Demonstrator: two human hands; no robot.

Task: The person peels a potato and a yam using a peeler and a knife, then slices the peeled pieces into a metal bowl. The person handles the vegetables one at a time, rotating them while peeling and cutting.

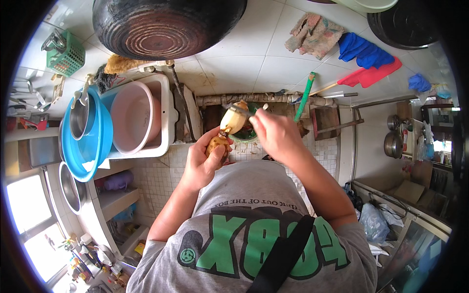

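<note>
My left hand [199, 159] grips the brown, unpeeled lower segment of a lotus root [233, 121]. The far segment points away from me and shows pale, peeled flesh, with a dark joint between the two. In my right hand [278, 135] is a peeler [239, 108], its metal head lying across the pale segment near the far end. My fingers hide most of its handle. Below the root, partly covered by it and my hands, a green bin [244, 138] stands on the tiled floor.
To the left, a white sink [166, 110] holds a pink basin [132, 117], with a blue basin [104, 135] beside it. A large blackened wok [161, 33] hangs on the wall ahead. A green-handled broom [305, 96] leans right of the bin. Pipes run along the wall's foot.
</note>
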